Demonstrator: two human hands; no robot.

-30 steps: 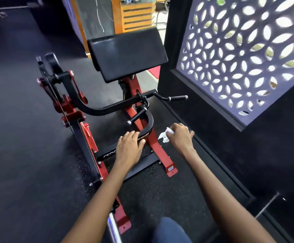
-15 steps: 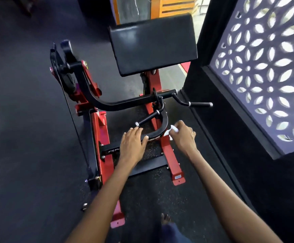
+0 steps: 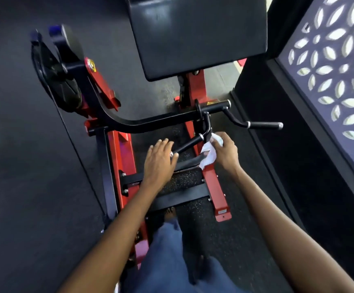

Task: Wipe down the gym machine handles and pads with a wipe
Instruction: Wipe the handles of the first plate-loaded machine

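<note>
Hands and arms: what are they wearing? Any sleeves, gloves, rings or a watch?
Nothing is worn: the left hand and right hand are bare, with no gloves, rings or watch showing. Both forearms are bare too, with no sleeves in view.

The right hand [image 3: 224, 151] is moving the wipe [image 3: 208, 153] up off the curved bar [image 3: 189, 162] toward the near handle [image 3: 189, 142], now pressing it at the handle's upper end. The left hand [image 3: 160, 161] is sliding forward along the bar, its fingers reaching the handle's end cap. The camera is closing in and tilting downward, bringing the pad [image 3: 195, 32] nearer.
</note>
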